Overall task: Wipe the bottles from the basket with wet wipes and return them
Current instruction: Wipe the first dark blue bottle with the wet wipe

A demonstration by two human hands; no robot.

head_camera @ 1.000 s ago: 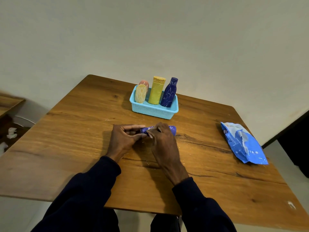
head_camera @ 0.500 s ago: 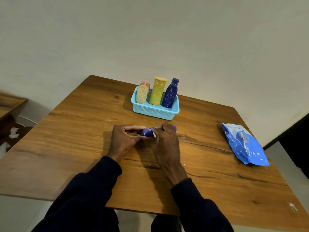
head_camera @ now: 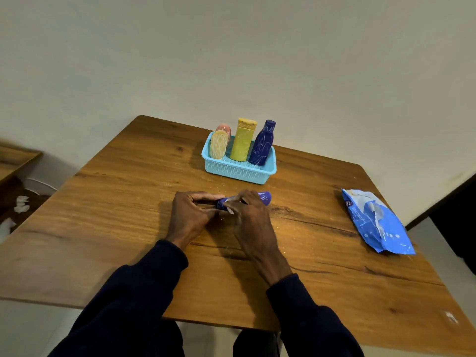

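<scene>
A small purple bottle (head_camera: 264, 198) lies sideways between my hands, low over the middle of the wooden table (head_camera: 128, 202). My left hand (head_camera: 192, 215) pinches its left end. My right hand (head_camera: 248, 215) is curled over its body, with a bit of white wet wipe (head_camera: 228, 202) showing under the fingers. Behind them stands a light blue basket (head_camera: 239, 170) holding a dark blue bottle (head_camera: 262, 144), a yellow bottle (head_camera: 243, 140), a cream bottle (head_camera: 218, 145) and a pink bottle (head_camera: 224, 128).
A blue wet wipe pack (head_camera: 376, 220) lies on the table's right side. Crumpled white wipes (head_camera: 20, 204) lie on the floor at the far left, beside another wooden surface (head_camera: 15, 158). A plain wall rises behind the table.
My right hand has shifted slightly along the purple bottle, uncovering more of its right end and a bit of the wipe. The left hand keeps its hold.
</scene>
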